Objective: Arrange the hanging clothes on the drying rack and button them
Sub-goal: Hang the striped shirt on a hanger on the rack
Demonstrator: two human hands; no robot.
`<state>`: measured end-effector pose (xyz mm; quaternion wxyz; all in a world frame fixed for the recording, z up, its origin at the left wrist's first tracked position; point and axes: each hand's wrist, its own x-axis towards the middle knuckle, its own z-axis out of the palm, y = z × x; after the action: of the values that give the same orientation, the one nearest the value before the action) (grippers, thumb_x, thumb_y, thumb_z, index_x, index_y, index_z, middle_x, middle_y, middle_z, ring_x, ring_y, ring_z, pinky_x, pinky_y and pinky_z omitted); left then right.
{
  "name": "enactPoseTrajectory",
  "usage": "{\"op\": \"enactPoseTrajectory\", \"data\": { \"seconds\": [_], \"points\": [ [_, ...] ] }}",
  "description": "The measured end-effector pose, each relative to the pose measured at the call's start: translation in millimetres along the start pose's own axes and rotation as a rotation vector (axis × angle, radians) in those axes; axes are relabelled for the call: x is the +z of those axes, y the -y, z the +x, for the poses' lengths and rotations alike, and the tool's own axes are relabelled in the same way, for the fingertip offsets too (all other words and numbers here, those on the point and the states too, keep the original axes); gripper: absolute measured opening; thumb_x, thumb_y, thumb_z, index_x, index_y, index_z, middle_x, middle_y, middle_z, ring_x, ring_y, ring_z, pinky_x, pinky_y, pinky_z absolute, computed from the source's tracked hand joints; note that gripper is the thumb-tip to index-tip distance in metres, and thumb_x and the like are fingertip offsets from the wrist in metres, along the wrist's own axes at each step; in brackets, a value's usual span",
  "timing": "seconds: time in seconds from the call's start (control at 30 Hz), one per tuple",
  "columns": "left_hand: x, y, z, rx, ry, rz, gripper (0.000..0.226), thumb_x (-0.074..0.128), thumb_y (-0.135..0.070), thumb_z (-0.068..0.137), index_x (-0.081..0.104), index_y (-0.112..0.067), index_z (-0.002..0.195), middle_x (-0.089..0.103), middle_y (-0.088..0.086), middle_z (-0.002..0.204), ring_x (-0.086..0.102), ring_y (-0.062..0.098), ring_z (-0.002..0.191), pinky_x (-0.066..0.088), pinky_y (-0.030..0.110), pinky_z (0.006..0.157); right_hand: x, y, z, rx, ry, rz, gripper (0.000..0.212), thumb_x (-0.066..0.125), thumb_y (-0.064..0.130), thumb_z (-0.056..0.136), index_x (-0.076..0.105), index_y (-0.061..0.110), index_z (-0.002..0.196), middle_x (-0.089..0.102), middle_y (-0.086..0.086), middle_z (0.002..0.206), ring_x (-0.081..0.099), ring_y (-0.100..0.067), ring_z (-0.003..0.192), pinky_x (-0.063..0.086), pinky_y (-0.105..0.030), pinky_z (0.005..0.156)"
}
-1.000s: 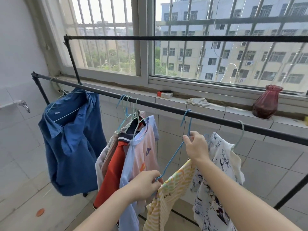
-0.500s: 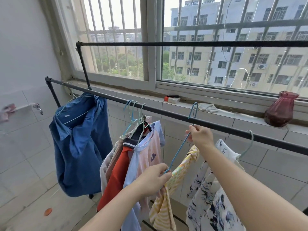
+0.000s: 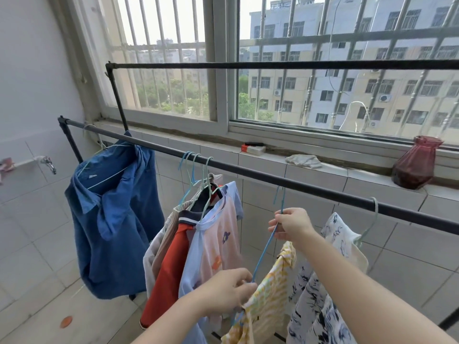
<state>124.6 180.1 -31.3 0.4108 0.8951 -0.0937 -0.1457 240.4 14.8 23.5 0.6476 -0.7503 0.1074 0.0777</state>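
The barred window (image 3: 221, 70) filled the wall ahead of us, with a tiled sill (image 3: 273, 167) running below it. In front stood the drying rack (image 3: 248, 170), its lower rail slanting across at chest height and an upper rail (image 3: 273, 65) nearer the glass.

At the left end of the lower rail hung a blue shirt (image 3: 111, 232), bunched crookedly on a pale wire hanger. Beside it a tight cluster of clothes (image 3: 221, 244) crowded together on several hangers: a beige piece, a red one, a pink top with pale blue sleeves. To the right a white garment with dark blue print (image 3: 320, 306) hung from a green hanger (image 3: 370, 227) hooked over the rail.

Between these two groups we held the yellow striped garment (image 3: 268, 296), draped low and askew on a blue hanger (image 3: 264, 249). Our right hand (image 3: 293, 223) pinched the hanger's neck just under the rail; we could not tell whether the hook caught the rail. Our left hand (image 3: 223, 292) was curled around the hanger's lower end, touching the yellow cloth.

On the sill stood a dark red vase (image 3: 414, 165), with a crumpled white rag (image 3: 303, 160) and a small red and white box (image 3: 253, 148) further left. An orange disc (image 3: 66, 322) lay on the floor.
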Motion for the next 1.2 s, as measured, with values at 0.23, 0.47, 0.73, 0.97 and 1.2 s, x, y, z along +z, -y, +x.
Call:
{"op": "enactPoseTrajectory", "data": {
  "seconds": [0.23, 0.47, 0.73, 0.97, 1.2],
  "points": [
    [2, 17, 4, 0.003, -0.095, 0.1, 0.009, 0.052, -0.03, 0.092, 0.058, -0.028, 0.085, 0.06, -0.012, 0.082, 0.055, 0.002, 0.075, 0.041, 0.011, 0.064, 4, -19, -30, -0.056, 0.241, -0.137, 0.017, 0.04, -0.005, 0.09, 0.054, 0.003, 0.093, 0.06, -0.011, 0.074, 0.053, -0.018, 0.05, 0.048, -0.025, 0.048],
    [25, 14, 29, 0.023, -0.121, 0.037, 0.049, 0.049, -0.013, 0.093, 0.035, -0.014, 0.14, 0.032, 0.002, 0.146, 0.031, 0.007, 0.132, 0.021, 0.013, 0.104, 5, -14, -65, -0.367, 0.202, -0.264, 0.01, 0.043, 0.001, 0.092, 0.05, 0.007, 0.093, 0.066, -0.013, 0.076, 0.047, -0.019, 0.046, 0.044, -0.023, 0.046],
    [9, 22, 61, -0.009, -0.251, -0.043, 0.034, 0.052, -0.008, 0.089, 0.046, -0.008, 0.123, 0.047, 0.009, 0.131, 0.04, 0.027, 0.129, 0.032, 0.041, 0.108, -11, -32, -91, -0.588, 0.013, -0.326, 0.01, 0.048, 0.011, 0.094, 0.05, 0.008, 0.085, 0.062, 0.002, 0.063, 0.056, -0.008, 0.049, 0.05, -0.023, 0.053],
    [11, 12, 79, -0.099, -0.386, -0.255, 0.061, 0.064, -0.015, 0.085, 0.032, -0.006, 0.137, 0.048, 0.007, 0.129, 0.048, 0.023, 0.12, 0.036, 0.033, 0.102, -24, -41, -92, -0.6, -0.022, -0.324, 0.01, 0.044, 0.009, 0.095, 0.048, 0.013, 0.087, 0.063, -0.003, 0.067, 0.063, -0.021, 0.057, 0.055, -0.038, 0.062],
    [7, 4, 89, -0.197, -0.352, -0.131, 0.032, 0.067, -0.033, 0.083, 0.058, -0.01, 0.103, 0.062, 0.006, 0.102, 0.055, 0.023, 0.098, 0.042, 0.031, 0.081, -30, -41, -84, -0.569, -0.046, -0.332, 0.024, 0.042, 0.011, 0.096, 0.044, 0.028, 0.079, 0.06, 0.0, 0.067, 0.058, -0.013, 0.053, 0.052, -0.037, 0.06]
  ]
}}
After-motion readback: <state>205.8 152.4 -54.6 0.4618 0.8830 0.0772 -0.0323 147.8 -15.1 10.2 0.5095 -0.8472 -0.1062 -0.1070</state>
